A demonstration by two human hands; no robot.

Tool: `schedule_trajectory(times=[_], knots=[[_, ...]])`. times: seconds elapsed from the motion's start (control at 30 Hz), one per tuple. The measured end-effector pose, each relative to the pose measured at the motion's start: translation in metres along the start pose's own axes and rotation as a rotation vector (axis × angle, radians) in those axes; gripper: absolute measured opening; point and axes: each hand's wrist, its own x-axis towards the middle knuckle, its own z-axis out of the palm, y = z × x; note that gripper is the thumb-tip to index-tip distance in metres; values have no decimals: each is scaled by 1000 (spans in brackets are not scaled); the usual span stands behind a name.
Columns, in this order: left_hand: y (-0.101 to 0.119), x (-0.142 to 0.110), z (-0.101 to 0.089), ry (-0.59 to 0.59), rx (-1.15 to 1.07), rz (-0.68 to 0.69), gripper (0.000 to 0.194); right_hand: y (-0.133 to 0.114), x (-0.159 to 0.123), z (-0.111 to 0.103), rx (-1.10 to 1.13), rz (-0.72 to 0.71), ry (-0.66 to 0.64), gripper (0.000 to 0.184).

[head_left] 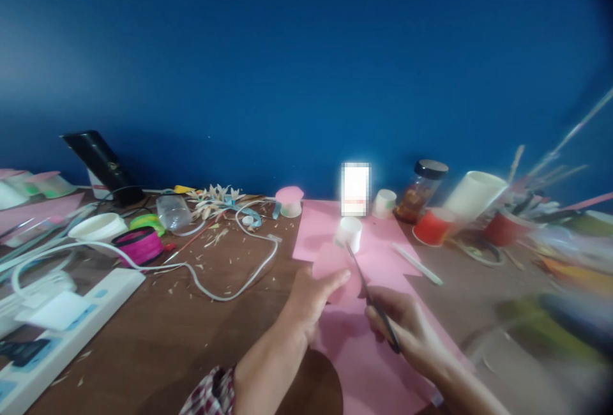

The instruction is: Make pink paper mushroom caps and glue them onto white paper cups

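Note:
My left hand (311,303) grips a small piece of pink paper (330,265), thumb on top. In my right hand (402,319) is what looks like a pair of dark-handled scissors (383,319), the thin blade pointing away from me at the right edge of that piece. Just beyond the paper piece stands a white paper cup (349,231). Larger pink paper sheets (368,364) lie beneath both hands. A white pen-like stick (417,264) rests on the pink sheet to the right.
A white power strip (110,303) with cables occupies the left. Behind are a magenta ring-shaped item (138,246), a clear plastic container (173,212) and a pink-topped cup (289,202). A dark-lidded jar (421,191) and red cup (433,226) stand right; a blue wall rises behind.

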Motion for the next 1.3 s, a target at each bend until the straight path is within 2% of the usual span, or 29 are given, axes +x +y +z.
schedule_trajectory(times=[0.2,0.47,0.73,0.97,1.3], knots=[[5,0,-1,-28,17,40,47,-3,-1,-1,-26,23,-4,33],[1,11,-8,-1,103,12,50,-6,-1,-3,-25,60,-13,38],[9,7,-7,-17,95,25,49,-5,-1,-3,-15,81,-6,52],[13,2,-6,-37,118,17,46,2,0,-3,19,65,-20,47],[14,-1,-6,-64,121,24,44,-3,-1,-3,52,69,-34,44]])
